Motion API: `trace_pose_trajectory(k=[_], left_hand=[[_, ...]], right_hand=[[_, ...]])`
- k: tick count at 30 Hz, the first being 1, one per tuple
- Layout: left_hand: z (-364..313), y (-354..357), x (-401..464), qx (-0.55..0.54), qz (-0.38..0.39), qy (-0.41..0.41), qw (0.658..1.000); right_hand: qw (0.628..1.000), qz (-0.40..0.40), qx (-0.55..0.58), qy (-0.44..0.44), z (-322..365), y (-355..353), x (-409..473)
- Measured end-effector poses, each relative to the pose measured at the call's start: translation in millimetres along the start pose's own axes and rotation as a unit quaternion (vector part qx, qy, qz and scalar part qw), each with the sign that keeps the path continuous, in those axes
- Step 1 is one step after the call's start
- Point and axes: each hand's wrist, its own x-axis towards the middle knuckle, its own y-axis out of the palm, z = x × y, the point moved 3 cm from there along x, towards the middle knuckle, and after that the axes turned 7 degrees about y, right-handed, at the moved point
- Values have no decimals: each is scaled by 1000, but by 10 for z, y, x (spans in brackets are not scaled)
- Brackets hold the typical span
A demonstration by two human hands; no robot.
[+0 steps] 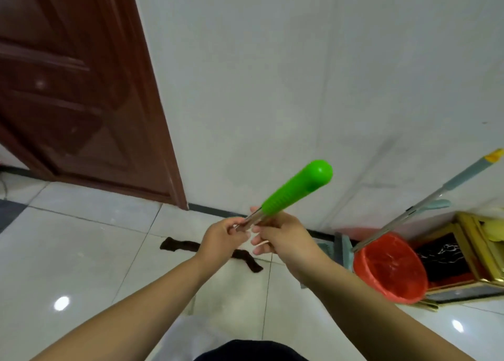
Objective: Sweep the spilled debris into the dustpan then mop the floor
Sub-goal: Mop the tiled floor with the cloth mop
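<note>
Above the dark debris strip (210, 247) on the floor (81, 251), both hands, left hand (223, 238) and right hand (283, 238), grip the green-handled pole (297, 189) (head hidden). Sweeping and mopping appear outstanding; no dustpan identifiable.

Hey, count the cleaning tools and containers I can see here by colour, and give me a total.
Green-handled pole: 1
Grey-blue mop handle: 1
Red basin: 1
Total: 3

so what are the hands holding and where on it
Both the left hand and right hand grip a long handle on its metal shaft, just below the green grip.
</note>
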Motion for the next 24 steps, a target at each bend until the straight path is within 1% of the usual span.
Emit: trace_pose_trajectory(k=[3,5,7,11,13,15,16,18,22,24], left_hand=[[-97,-310,492,107,12,64,992],[-151,-548,807,144,29,86,985],[-183,-783,1098,160,53,93,981],[-247,-1210,1631,190,97,88,973],[-301,-1376,1844,176,96,96,975],[-323,-1501,2033,141,75,95,983],[-341,-1554,2120,153,62,107,980],[-398,-1606,2288,205,69,135,967],[-505,-1546,2621,204,117,146,961],[-509,-1500,2762,214,135,135,958]], right_hand=[[992,-68,-97,-54,354,228,354],[981,-106,-132,-90,575,397,606],[972,-138,-153,-117,779,575,878],[951,-167,-205,-158,1193,1013,1447],[939,-189,-227,-175,1371,1207,1696],[926,-216,-247,-189,1536,1321,1894],[919,-227,-255,-195,1620,1344,1972],[912,-239,-264,-205,1782,1323,2096],[901,-257,-267,-224,2005,1159,2274],[905,-260,-258,-217,2056,1091,2376]])
